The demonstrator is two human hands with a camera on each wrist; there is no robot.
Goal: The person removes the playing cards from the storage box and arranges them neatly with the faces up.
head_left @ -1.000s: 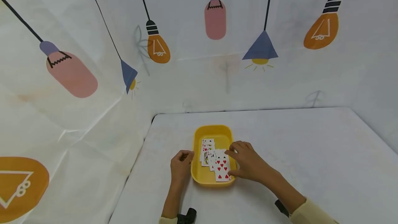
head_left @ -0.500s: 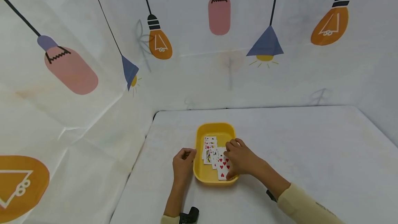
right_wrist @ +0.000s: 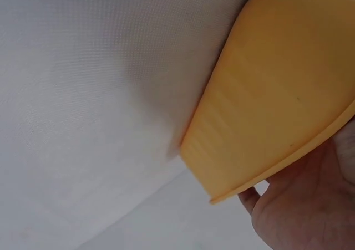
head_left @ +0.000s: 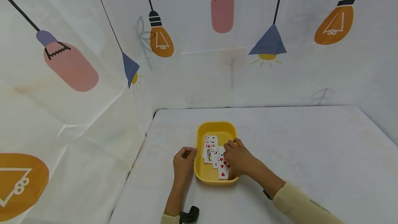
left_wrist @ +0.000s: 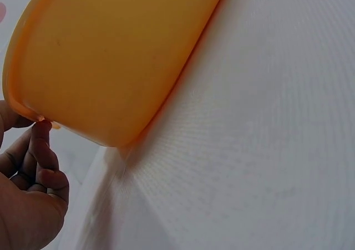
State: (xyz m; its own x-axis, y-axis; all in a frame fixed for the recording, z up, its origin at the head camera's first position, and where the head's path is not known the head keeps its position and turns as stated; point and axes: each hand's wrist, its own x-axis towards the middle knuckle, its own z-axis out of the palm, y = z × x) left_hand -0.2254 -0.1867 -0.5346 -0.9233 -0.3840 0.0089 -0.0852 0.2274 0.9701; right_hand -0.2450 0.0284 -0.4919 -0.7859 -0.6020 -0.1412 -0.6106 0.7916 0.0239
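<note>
A shallow yellow tray (head_left: 206, 175) stands on the white table, several playing cards in it. Overlapping cards, one a face card (head_left: 208, 158), lie toward its left side; the heart-suit card (head_left: 222, 173) lies nearest the right. My left hand (head_left: 183, 164) pinches the tray's left rim between thumb and fingertip, as the left wrist view shows at the rim of the tray (left_wrist: 111, 61). My right hand (head_left: 240, 159) reaches over the right rim, curled fingers at the heart card's upper part and thumb near its lower corner. In the right wrist view, the tray wall (right_wrist: 272, 95) hides the fingertips.
White cloth covers the table (head_left: 295, 148), which ends at a white sheet wall (head_left: 199, 82) printed with hanging lamps. A black wrist device (head_left: 189, 214) sits by my left sleeve.
My right hand has come in from the tray's right rim over the heart card, its spread fingers drawing closer together. My left hand has stayed at the rim; the head view has shifted slightly.
</note>
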